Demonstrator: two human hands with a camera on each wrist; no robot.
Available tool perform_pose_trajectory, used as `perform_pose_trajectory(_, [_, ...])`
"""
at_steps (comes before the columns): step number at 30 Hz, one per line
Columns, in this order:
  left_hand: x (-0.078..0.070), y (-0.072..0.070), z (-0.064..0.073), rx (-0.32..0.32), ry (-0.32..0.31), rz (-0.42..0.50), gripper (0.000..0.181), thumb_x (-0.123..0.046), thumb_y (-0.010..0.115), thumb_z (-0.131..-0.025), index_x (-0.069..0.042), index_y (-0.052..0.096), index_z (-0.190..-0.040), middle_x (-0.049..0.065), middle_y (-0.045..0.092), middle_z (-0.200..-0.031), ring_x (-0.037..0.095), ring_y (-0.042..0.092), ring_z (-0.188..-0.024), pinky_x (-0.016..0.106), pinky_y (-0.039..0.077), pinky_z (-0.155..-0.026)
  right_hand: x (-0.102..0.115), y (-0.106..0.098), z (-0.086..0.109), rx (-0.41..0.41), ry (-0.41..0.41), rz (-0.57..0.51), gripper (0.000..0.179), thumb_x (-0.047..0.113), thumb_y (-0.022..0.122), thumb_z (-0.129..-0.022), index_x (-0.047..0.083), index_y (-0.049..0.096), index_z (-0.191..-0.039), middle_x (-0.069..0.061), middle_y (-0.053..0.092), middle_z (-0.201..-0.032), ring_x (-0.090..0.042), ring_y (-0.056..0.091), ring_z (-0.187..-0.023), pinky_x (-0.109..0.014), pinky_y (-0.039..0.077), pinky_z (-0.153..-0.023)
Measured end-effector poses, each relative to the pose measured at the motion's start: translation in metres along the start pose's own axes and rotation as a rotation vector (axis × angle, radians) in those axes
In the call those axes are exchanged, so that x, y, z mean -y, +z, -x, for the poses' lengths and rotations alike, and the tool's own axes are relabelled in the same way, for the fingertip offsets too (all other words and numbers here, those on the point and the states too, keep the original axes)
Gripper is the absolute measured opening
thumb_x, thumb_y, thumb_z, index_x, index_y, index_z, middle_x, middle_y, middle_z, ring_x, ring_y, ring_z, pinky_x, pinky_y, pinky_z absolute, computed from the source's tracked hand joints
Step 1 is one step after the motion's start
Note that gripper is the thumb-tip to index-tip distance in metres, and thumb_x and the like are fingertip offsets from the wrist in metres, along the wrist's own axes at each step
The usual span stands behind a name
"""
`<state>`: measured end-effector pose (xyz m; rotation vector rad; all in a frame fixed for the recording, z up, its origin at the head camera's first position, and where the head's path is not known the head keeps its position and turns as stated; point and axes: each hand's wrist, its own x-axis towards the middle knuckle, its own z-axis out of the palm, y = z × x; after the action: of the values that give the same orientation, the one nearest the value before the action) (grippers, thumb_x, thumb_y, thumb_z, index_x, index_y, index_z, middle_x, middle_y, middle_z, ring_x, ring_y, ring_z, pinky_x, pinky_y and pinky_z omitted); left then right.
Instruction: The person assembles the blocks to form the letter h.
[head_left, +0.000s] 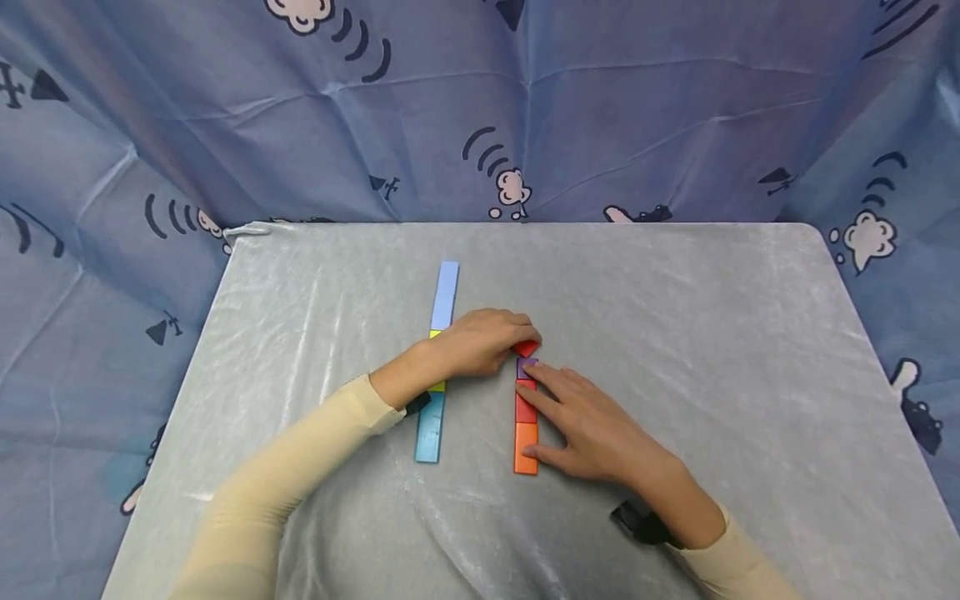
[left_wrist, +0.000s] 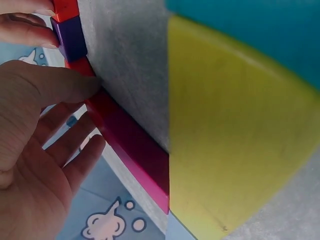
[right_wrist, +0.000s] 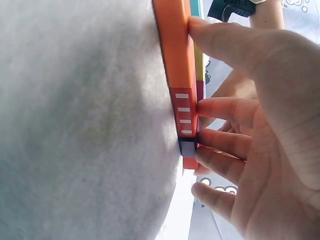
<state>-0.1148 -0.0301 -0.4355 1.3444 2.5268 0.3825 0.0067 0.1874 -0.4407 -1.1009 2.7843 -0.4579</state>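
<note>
My left hand pinches a small red block at the far end of a short column. Nearer to me that column continues with a purple block, a red block and an orange block. My right hand lies along its right side with extended fingers; the thumb touches the orange block and the fingertips meet the red and purple ones. In the left wrist view, a magenta block runs from the pinched block to a yellow block. From above, my left hand hides it.
Left of my hands, a second column holds a light blue block, the yellow piece partly under my left forearm, and a teal block. A grey cloth covers the table. A patterned blue curtain hangs behind it.
</note>
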Motion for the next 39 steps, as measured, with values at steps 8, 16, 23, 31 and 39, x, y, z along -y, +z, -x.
perform_pose_trajectory(8, [-0.001, 0.001, 0.002, -0.018, 0.006, 0.004, 0.029, -0.008, 0.061, -0.105, -0.014, 0.071, -0.131, 0.000, 0.073, -0.124, 0.019, 0.068, -0.115, 0.034, 0.055, -0.110, 0.002, -0.001, 0.001, -0.009, -0.013, 0.014, 0.080, 0.052, 0.082, -0.089, 0.007, 0.058, -0.151, -0.020, 0.049, -0.161, -0.036, 0.055, -0.145, -0.054, 0.044, -0.124])
perform_pose_trajectory(16, [-0.002, 0.001, 0.001, -0.019, 0.018, -0.011, 0.030, -0.008, 0.063, -0.104, -0.014, 0.072, -0.131, 0.000, 0.074, -0.126, 0.019, 0.067, -0.121, 0.035, 0.049, -0.119, 0.005, -0.004, 0.003, -0.002, -0.013, 0.019, 0.080, 0.051, 0.083, -0.088, 0.006, 0.059, -0.150, -0.020, 0.050, -0.159, -0.035, 0.055, -0.145, -0.054, 0.045, -0.123])
perform_pose_trajectory(23, [-0.003, 0.001, 0.002, -0.028, 0.022, -0.006, 0.030, -0.006, 0.063, -0.102, -0.014, 0.072, -0.130, 0.001, 0.073, -0.126, 0.020, 0.067, -0.121, 0.036, 0.048, -0.119, 0.005, -0.004, 0.005, 0.009, -0.008, 0.015, 0.080, 0.051, 0.083, -0.088, 0.007, 0.059, -0.150, -0.019, 0.050, -0.160, -0.034, 0.055, -0.145, -0.054, 0.045, -0.123])
perform_pose_trajectory(31, [-0.003, 0.002, 0.001, -0.025, 0.027, 0.015, 0.032, -0.005, 0.062, -0.102, -0.013, 0.071, -0.132, 0.001, 0.073, -0.129, 0.020, 0.066, -0.125, 0.036, 0.045, -0.123, 0.003, -0.002, 0.006, 0.004, -0.001, 0.015, 0.080, 0.053, 0.082, -0.089, 0.008, 0.059, -0.150, -0.019, 0.050, -0.160, -0.034, 0.054, -0.145, -0.054, 0.045, -0.123])
perform_pose_trajectory(39, [0.007, -0.003, 0.021, -0.085, -0.022, 0.065, 0.040, -0.011, 0.062, -0.103, -0.013, 0.065, -0.143, 0.000, 0.067, -0.143, 0.020, 0.061, -0.137, 0.038, 0.045, -0.124, 0.000, -0.008, 0.003, -0.037, 0.034, -0.026, 0.073, 0.050, 0.080, -0.092, 0.009, 0.061, -0.149, -0.017, 0.053, -0.158, -0.035, 0.056, -0.143, -0.055, 0.048, -0.119])
